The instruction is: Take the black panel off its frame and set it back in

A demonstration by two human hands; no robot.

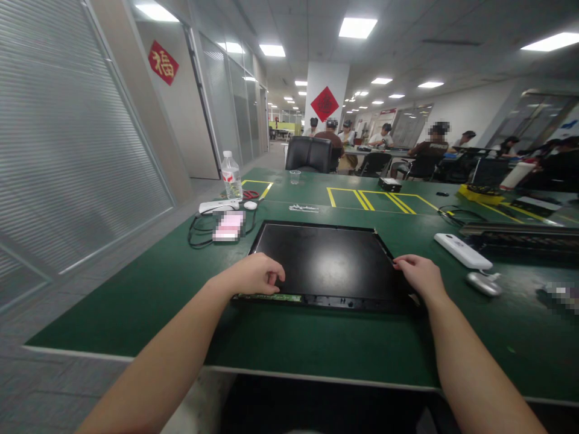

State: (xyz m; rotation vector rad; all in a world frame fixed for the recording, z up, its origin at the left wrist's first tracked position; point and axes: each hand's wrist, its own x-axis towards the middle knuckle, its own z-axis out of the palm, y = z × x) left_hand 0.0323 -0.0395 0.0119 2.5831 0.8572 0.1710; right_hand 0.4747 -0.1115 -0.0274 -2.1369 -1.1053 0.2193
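Note:
A black LCD screen panel [332,253] lies flat on the green table, face up, in a thin dark frame. Along its near edge, on the left, a strip of green circuit board [271,298] is exposed. My left hand [257,274] is over the panel's near left corner with its fingers curled in; whatever may be between them is hidden. At the right side, my right hand [420,276] pinches the panel's frame between thumb and fingers. My left hand hides part of the left edge.
To the left are a water bottle [231,178], a phone [229,226] and black cables. A white power bank [464,251] and a silver mouse-like device [484,283] lie right. Behind the panel are white strips [304,208] and a plastic cup [295,176]. People sit farther back.

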